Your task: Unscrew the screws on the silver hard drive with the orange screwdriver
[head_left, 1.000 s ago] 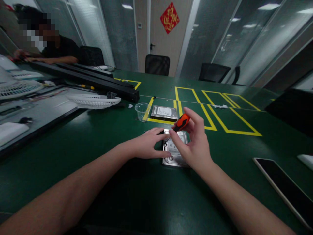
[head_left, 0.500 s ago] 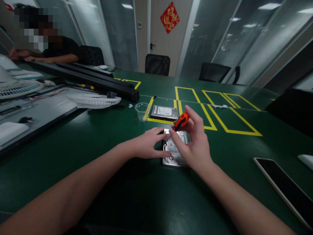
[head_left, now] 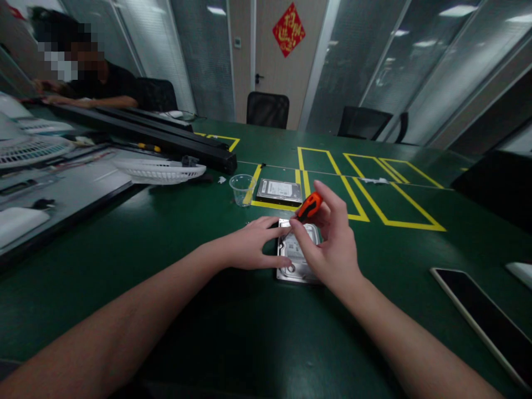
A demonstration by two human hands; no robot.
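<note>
A silver hard drive (head_left: 305, 270) lies flat on the green table in front of me. My left hand (head_left: 252, 244) rests at its left side, fingers spread, with thumb and forefinger reaching onto the top cover. Pinched in my right hand (head_left: 337, 244) is a screwdriver (head_left: 310, 205) with an orange and black handle. It slants down to the left, and its thin shaft points at the drive's upper left part. My fingers partly cover the shaft, and whether the tip sits in a screw is too small to tell. The right hand hides the drive's right side.
A second hard drive (head_left: 279, 190) lies behind, inside a yellow tape outline, beside a clear plastic cup (head_left: 243, 191). A white fan grille (head_left: 162, 170) and long black bars (head_left: 166, 133) lie left. A phone (head_left: 477, 316) is at right. Another person (head_left: 110, 86) sits far left.
The screwdriver handle has shifted and turned slightly in my right fingers. My left hand and the hard drive stay in place. The other person has moved a little.
</note>
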